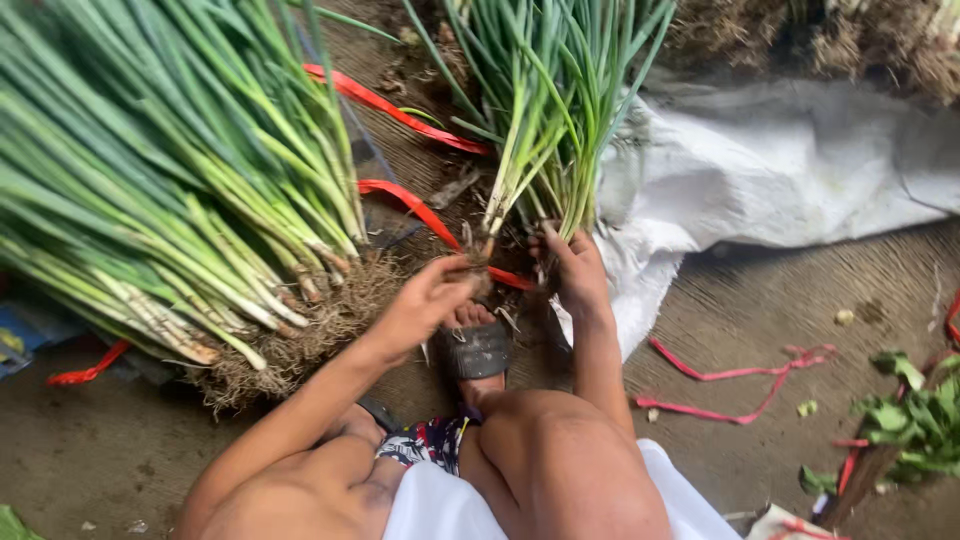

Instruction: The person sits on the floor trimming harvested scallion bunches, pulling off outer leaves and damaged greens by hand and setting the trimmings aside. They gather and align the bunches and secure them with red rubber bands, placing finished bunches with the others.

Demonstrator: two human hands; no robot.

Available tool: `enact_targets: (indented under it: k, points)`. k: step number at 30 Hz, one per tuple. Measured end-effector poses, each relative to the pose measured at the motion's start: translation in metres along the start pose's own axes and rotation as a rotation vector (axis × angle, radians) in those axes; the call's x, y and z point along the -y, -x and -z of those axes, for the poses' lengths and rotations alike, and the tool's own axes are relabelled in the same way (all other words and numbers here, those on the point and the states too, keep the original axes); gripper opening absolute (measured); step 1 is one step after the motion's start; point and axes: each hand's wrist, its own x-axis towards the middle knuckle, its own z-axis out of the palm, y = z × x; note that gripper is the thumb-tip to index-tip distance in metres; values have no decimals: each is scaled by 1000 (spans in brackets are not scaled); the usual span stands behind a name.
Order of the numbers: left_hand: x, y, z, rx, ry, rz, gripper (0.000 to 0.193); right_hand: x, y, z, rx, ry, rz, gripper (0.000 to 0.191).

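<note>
1. Ground: a bare, damp concrete floor [760, 320] scattered with soil crumbs and leaf scraps. A white woven sack [780, 170] lies spread at upper right, with a heap of dry roots [850, 40] behind it.
2. Seated person, knees up, one foot in a dark sandal [478, 350] planted between the two hands.
3. Small bunch of green onions [545, 110] stands nearly upright just ahead of the sandal. Its long axis runs away from the person: root ends down at the floor, green tops fanning up toward the top edge.
4. Right hand [575, 265] is closed around the pale base of that bunch, thumb side against the stalks.
5. Left hand [430, 295] sits at the bunch's root end with fingers curled loosely. Whether it grips anything I cannot tell.
6. The two hands are close together but not touching.
7. Large pile of green onions [170, 180] lies flat at left. Axis is diagonal: muddy roots toward the person, leaves toward the upper left.
8. Red plastic ties [420, 215] run under and between the two lots, and more red strips [740, 385] lie loose on the floor at right.
9. Leafy greens [915, 415] sit at the right edge.
</note>
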Motion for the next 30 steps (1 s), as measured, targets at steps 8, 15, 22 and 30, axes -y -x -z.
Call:
enact_targets:
  k: [8,15,22,30]
  points:
    - [38,-22,3,-87,32,79,52,-20,12,-19,122,-20,59,42]
    - [44,-20,9,92,84,-44,39,-18,-6,-40,169,431,77,62]
    - [40,-18,34,-68,317,-136,30,-4,-56,-89,5,1093,827,28]
    - [39,-29,35,-301,250,-222,30,-19,-62,-92,-28,1013,727,20]
